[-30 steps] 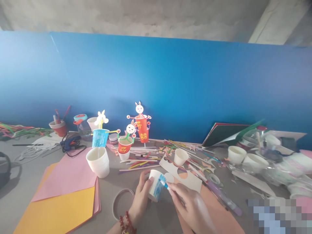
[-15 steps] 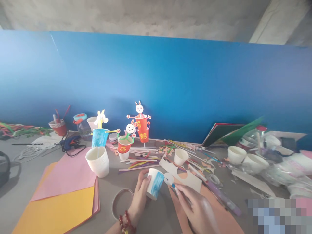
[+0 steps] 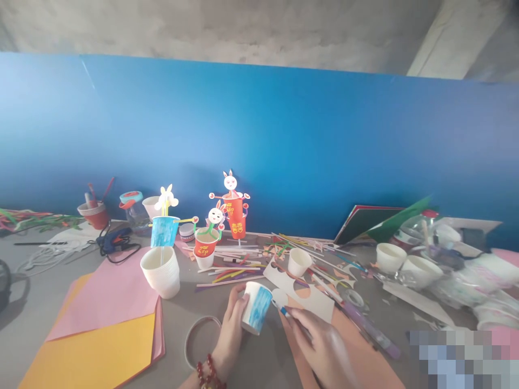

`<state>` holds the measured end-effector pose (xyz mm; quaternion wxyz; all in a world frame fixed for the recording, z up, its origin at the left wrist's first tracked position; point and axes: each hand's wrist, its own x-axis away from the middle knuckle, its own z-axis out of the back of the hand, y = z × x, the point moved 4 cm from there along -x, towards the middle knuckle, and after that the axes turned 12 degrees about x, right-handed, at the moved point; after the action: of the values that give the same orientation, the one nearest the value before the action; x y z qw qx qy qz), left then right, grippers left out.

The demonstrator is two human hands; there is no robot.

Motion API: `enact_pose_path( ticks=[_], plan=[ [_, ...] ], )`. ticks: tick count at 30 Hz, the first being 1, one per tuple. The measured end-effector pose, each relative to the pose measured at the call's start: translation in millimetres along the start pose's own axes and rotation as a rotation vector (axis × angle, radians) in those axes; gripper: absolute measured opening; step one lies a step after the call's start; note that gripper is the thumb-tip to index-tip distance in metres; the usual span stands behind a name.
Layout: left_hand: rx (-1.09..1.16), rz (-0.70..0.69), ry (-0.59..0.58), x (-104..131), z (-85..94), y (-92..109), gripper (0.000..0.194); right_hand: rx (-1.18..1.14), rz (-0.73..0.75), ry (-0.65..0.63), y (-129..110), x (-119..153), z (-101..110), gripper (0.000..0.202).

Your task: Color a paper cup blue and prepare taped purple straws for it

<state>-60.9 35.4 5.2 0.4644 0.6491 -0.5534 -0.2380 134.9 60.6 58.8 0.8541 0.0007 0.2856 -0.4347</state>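
A white paper cup (image 3: 257,308), partly coloured blue, is tilted in my left hand (image 3: 232,330), whose fingers close around its left side. My right hand (image 3: 320,346) pinches a blue-and-white marker (image 3: 285,312), its tip at or very near the blue patch; whether they touch is unclear. Behind the hands stand rabbit figures made from cups: a blue one (image 3: 164,232) over a stack of white cups (image 3: 160,273), a low red one (image 3: 205,247) and a taller red one (image 3: 233,207).
Pink paper (image 3: 109,297) and yellow paper (image 3: 97,354) lie at the left, beside a tape ring (image 3: 187,346). A glue gun (image 3: 115,237) is further back. Coloured sticks (image 3: 231,273) and another white cup (image 3: 300,263) lie ahead; orange paper (image 3: 365,356) and plastic-wrapped cups (image 3: 478,281) are at the right.
The marker in my right hand has moved slightly left, closer to the cup's blue side. My left hand still holds the cup, and the whole view has shifted slightly.
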Motion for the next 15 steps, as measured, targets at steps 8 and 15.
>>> enact_pose_path(
  ticks=[8, 15],
  plan=[
    [0.036, 0.048, -0.058, 7.9, -7.7, 7.4, 0.048, -0.047, 0.057, -0.015, -18.4, -8.4, 19.7, 0.030],
    [-0.032, 0.007, -0.059, 12.2, -10.0, 13.8, 0.047, 0.002, 0.084, -0.022, -24.1, -18.7, 17.4, 0.031]
  ],
)
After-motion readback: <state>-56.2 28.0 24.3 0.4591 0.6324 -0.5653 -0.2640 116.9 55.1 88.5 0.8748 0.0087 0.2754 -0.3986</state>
